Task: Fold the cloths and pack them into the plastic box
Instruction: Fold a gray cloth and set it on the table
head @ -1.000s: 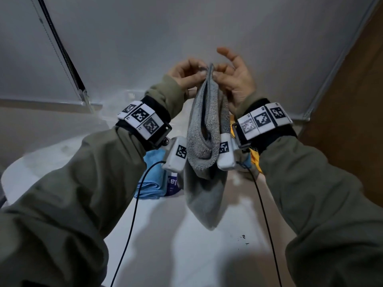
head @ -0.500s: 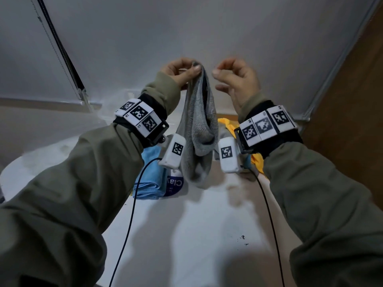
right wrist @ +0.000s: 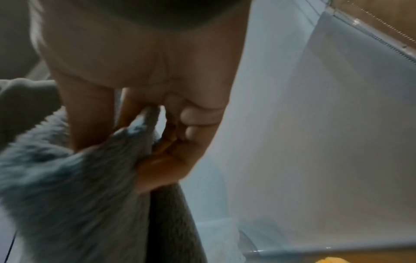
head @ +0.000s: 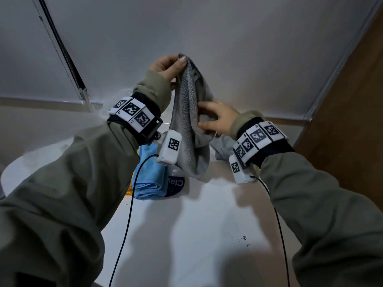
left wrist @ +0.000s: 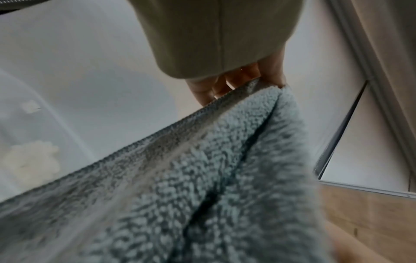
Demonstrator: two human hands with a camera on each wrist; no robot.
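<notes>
A grey terry cloth point(head: 189, 121) hangs folded lengthwise above the white table. My left hand point(head: 169, 68) pinches its top corner, held high; in the left wrist view the fingers point(left wrist: 243, 80) grip the cloth's stitched edge point(left wrist: 157, 135). Lower down, my right hand point(head: 215, 119) grips the cloth's right side at mid-height; in the right wrist view its fingers point(right wrist: 157, 160) close on a fold of grey pile point(right wrist: 78, 178). A folded blue cloth point(head: 150, 175) lies on the table behind my left wrist. The plastic box is mostly hidden behind my arms.
A white table point(head: 196, 235) spreads below, with black specks at the right. A dark blue label reading "Clay" point(head: 176, 184) sits next to the blue cloth. Another pale cloth point(head: 222, 148) lies behind my right wrist. White blinds point(head: 207, 38) and a wooden panel point(head: 352, 100) stand behind.
My right hand let go of the cloth's top, dropped and took hold of the cloth at mid-height. My left hand stayed high, holding the top corner alone.
</notes>
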